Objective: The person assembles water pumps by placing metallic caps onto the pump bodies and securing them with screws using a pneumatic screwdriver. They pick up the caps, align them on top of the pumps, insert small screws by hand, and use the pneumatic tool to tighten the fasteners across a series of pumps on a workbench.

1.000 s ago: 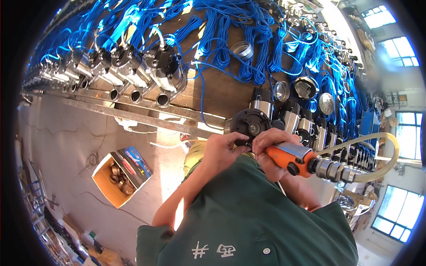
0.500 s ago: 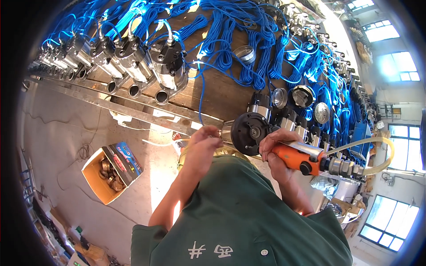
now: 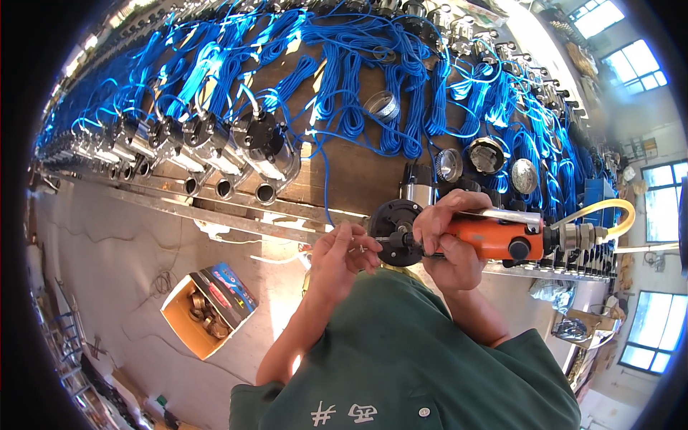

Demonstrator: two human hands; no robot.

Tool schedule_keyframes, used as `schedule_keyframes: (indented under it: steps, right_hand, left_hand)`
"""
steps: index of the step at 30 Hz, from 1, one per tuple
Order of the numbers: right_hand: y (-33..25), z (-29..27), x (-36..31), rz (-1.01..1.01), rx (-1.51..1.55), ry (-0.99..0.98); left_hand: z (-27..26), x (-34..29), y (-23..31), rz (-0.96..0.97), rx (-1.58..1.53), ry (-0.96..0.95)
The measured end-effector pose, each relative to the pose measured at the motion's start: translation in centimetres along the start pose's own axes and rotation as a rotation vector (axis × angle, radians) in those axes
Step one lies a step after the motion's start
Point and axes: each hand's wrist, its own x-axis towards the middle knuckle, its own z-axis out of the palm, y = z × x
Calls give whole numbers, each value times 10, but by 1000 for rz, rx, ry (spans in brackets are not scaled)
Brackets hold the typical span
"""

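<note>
Seen from above, the right hand (image 3: 457,266) is clamped on an orange driver (image 3: 491,239), which lies nearly level, its tip pointing to the person's left and its rear joined by metal fittings to a yellowish hose (image 3: 616,209). The tip overlaps the face of a black disc (image 3: 390,217); whether the two touch cannot be told. The left hand (image 3: 335,264) is just beside the disc's left edge, thumb and fingertips drawn near one another by the driver's tip; whether they pinch anything cannot be made out. The disc is at the near edge of the bench (image 3: 351,172), in front of the torso, with a shiny cylinder (image 3: 417,188) directly behind it. Coils of blue cable (image 3: 351,107) cover much of the bench beyond; black-capped metal motors (image 3: 265,147) stand in a row to the left. A perforated ring (image 3: 383,107) lies among the coils. Below, on the floor (image 3: 115,279), an open box (image 3: 188,328) contains brownish rings (image 3: 208,319).
</note>
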Motion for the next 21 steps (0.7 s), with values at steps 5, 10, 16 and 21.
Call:
schedule_keyframes:
  steps: [5, 10, 16, 21]
  right_hand:
    - [1, -1, -1, 32, -21, 14]
    - [3, -3, -7, 26, -39, 29]
    - [6, -6, -10, -13, 41, 89]
    - [5, -9, -5, -35, 8, 55]
  left_hand:
    - [23, -1, 6, -88, 24, 35]
    - [36, -2, 9, -149, -7, 39]
    - [35, -2, 4, -136, -7, 15]
    - [29, 8, 0, -113, 209, 13]
